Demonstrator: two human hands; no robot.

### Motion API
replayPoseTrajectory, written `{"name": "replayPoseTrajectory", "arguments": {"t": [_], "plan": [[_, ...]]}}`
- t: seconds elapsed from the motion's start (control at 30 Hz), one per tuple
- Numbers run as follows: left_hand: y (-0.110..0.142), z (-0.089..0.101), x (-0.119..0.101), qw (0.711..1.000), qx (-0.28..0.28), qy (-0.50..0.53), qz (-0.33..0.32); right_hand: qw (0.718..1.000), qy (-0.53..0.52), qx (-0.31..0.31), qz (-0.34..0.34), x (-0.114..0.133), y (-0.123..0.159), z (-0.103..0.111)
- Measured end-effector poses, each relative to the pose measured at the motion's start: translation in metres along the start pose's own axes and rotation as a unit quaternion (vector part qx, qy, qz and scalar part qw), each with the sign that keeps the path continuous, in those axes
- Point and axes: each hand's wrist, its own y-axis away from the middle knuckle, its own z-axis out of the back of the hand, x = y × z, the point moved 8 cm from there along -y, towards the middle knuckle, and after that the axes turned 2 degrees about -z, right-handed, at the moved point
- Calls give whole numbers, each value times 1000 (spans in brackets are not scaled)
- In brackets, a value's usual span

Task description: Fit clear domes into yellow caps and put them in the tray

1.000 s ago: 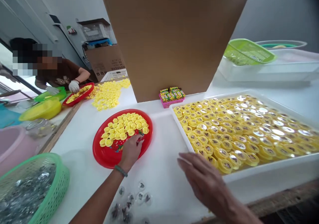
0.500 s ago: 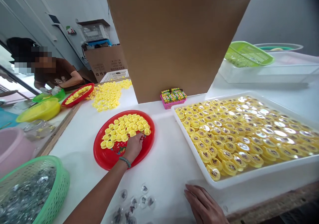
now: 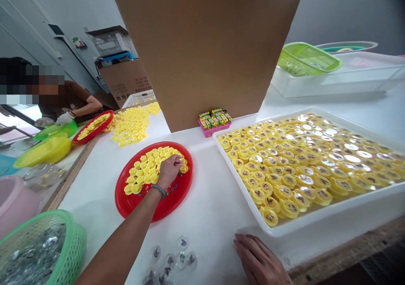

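**Examiner:** State the condition of the left hand [image 3: 170, 172].

**Operator:** From my remote post I find it over the red plate [image 3: 185, 192], at the right side of the clustered yellow pieces [image 3: 147, 166]. Its fingertips are drawn in close to one another. I cannot tell whether a piece is pinched between them.

**Examiner:** Any change noted?

**Operator:** Yes. Half a second ago it sat lower, over the plate's printed bare area; it has since gone up onto the cluster. I judge that the plate is where the work now stands.

**Examiner:** And the right hand [image 3: 261, 259]?

**Operator:** Resting palm-down on the white table [image 3: 209, 217], near the closest corner of the white tray [image 3: 316, 221], fingers lying side by side. Its underside is hidden, so I cannot tell if it has hold of anything. A second ago it was up beside the tray's edge; I judge it idle at present.

**Examiner:** Further out?

**Operator:** Loose clear discs [image 3: 181, 259] with dark prints lie between left forearm and right hand. The tray bears many clear-topped yellow rounds [image 3: 288, 208]. A green basket [image 3: 74, 242] of clear parts stands at near left. Beyond the plate, a pink basket [image 3: 217, 130] of packets stands before a cardboard sheet [image 3: 209, 57]. At far left I record a co-worker's gloved hand [image 3: 65, 118].
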Motion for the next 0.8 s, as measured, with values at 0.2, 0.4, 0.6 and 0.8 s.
{"name": "replayPoseTrajectory", "arguments": {"t": [0.2,0.4,0.6,0.8], "plan": [[29,8,3,996,-59,-68,29,1000,4,5,-12,-2,0,-1],[43,-11,9,988,-16,-144,46,1000,1,3,-7,0,-2,0],[47,-15,13,991,-14,-130,22,999,35,-1,8,-1,1,0],[43,3,12,992,-38,-109,40,999,44,-11,27,-1,2,0]]}}
